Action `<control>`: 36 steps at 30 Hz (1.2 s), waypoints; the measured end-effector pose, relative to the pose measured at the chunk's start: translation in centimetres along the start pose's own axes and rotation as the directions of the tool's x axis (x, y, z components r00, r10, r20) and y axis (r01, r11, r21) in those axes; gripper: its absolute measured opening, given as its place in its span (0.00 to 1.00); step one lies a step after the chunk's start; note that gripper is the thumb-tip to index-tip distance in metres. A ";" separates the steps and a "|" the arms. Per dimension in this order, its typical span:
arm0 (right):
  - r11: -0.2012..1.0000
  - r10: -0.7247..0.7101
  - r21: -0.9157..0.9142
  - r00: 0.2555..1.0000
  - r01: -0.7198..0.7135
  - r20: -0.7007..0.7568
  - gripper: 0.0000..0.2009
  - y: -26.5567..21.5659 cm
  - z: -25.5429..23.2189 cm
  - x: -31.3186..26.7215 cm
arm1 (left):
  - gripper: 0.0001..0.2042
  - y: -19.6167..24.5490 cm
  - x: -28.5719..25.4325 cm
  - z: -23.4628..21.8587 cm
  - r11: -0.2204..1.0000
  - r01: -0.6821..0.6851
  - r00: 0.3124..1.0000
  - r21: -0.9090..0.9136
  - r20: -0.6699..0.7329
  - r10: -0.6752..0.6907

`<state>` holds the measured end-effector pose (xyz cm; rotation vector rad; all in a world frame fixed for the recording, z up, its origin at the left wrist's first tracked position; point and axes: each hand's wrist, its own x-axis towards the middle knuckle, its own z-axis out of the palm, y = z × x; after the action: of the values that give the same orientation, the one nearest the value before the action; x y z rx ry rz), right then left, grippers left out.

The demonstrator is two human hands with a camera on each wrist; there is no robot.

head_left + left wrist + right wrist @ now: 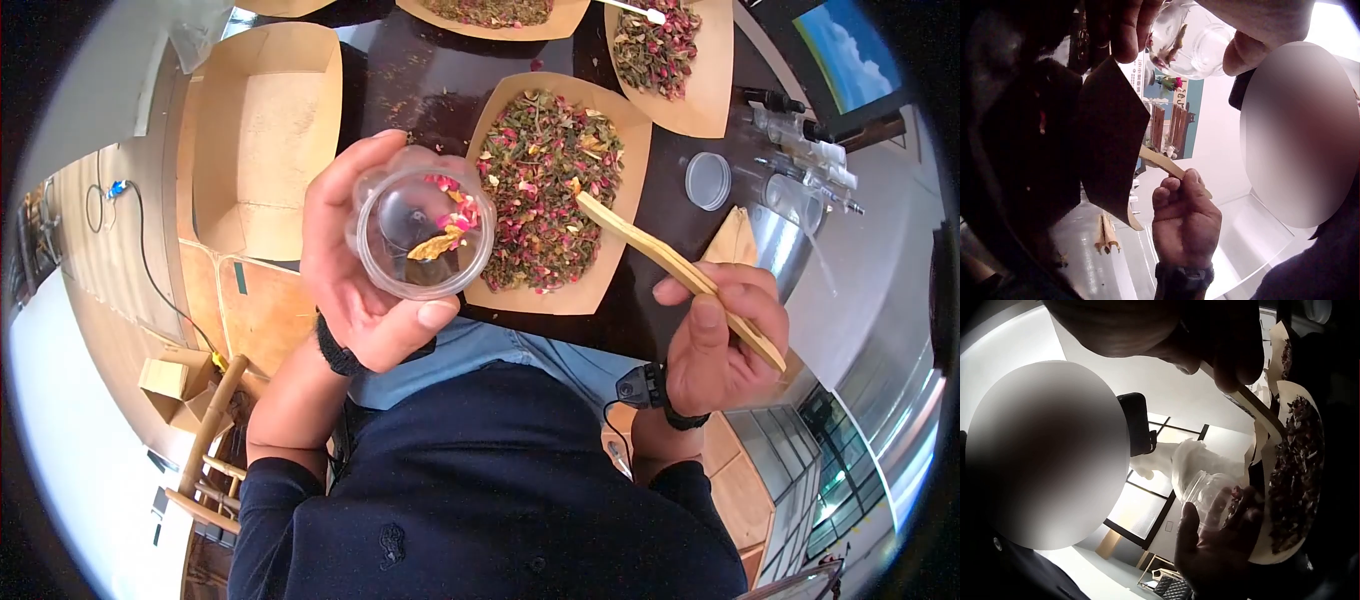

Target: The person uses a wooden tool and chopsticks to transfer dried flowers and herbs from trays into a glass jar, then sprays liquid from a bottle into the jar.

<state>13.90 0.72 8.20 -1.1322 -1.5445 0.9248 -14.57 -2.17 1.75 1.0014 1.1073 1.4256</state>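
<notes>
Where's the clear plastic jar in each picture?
Head: the jar is just left of centre, in the left hand.
Left wrist: the jar is at the top, right of centre.
Right wrist: the jar is right of centre, below the middle.
Shared landmark: wooden tongs in the right hand.

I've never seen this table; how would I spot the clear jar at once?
On the dark table, find the petal-filled paper tray nearest the person. By its left edge in the head view, the left hand holds the clear jar. Unlike the clear lid on the table, it has pink petals and a yellow-brown piece inside.
</notes>
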 end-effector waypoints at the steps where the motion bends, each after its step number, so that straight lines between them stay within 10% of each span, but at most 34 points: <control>1: 1.000 -0.006 0.010 1.000 0.006 -0.006 0.10 0.0 0.0 0.0 | 0.53 0.1 0.0 0.0 1.000 0.002 1.000 0.003 -0.004 -0.002; 36: 0.997 -0.048 -0.056 0.999 0.047 -0.017 0.08 -3.6 1.4 0.6 | 0.41 -0.6 0.7 -0.3 0.986 -0.155 0.988 0.066 0.016 0.154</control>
<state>11.71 0.26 11.45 -1.1358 -1.5838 0.8417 -14.79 -1.52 1.11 1.1626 1.0953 1.5127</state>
